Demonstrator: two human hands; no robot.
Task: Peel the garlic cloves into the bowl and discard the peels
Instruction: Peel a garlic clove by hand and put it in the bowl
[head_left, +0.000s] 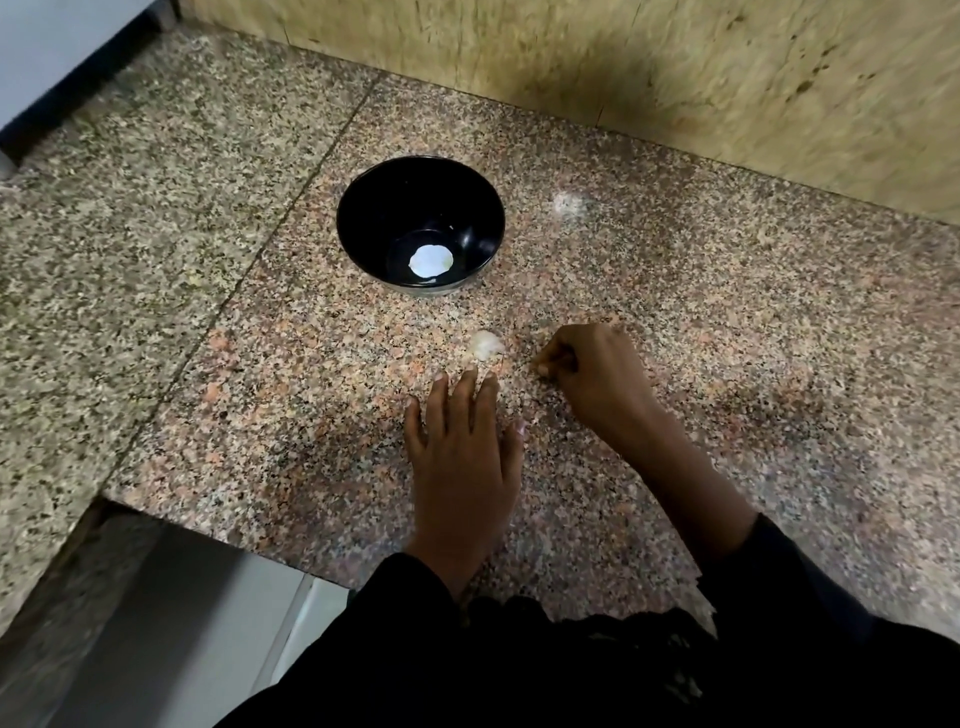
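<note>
The left hand (462, 457) lies flat, fingers straight, on the tabletop (727, 322) near a garlic clove (487, 344), while the right hand (592, 374) is curled, contents unclear, before the black bowl (363, 208).

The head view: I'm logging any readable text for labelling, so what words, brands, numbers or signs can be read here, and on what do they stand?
None can be read.
Black bowl: no mark or brand shows.
Granite counter: only speckle.
Wall: only stains and streaks.
Dark sleeves: no print shows.
</note>
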